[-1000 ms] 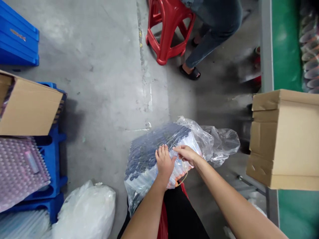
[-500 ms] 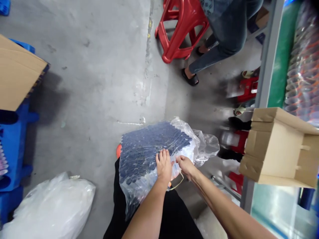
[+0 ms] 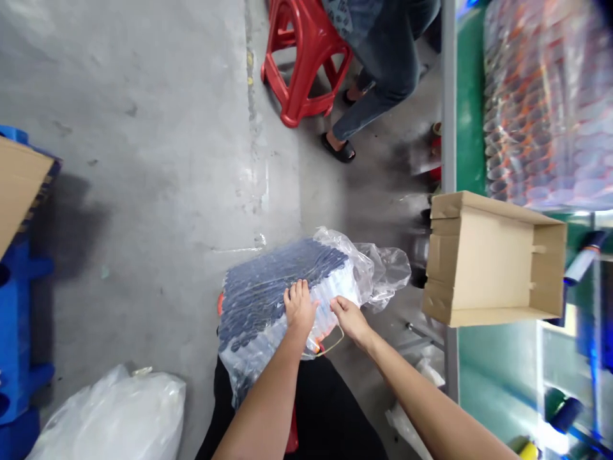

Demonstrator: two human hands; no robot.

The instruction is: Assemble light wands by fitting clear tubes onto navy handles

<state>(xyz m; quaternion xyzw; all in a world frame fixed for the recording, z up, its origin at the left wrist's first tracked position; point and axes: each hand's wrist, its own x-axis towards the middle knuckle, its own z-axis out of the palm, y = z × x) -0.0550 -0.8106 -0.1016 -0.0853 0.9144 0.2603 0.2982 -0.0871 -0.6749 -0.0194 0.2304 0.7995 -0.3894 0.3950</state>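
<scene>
A bundle of tubes with dark blue round ends rests on my lap, wrapped in a clear plastic bag whose loose end spreads to the right. My left hand lies on the bundle with its fingers stretched out. Closed in a pinch, my right hand is against the bundle's pale right side. A thin yellowish string loops from the bundle's lower edge up to beneath that hand. What the pinched fingers hold is hidden.
An open cardboard box stands on the green-topped table at right, near bagged tubes. A person in jeans is by a red stool. At left are a white plastic sack and a blue pallet.
The view has shifted right, so the box and table appear further left. Both hands stay at the bundle; my right hand keeps its pinch and my left stays flat.
</scene>
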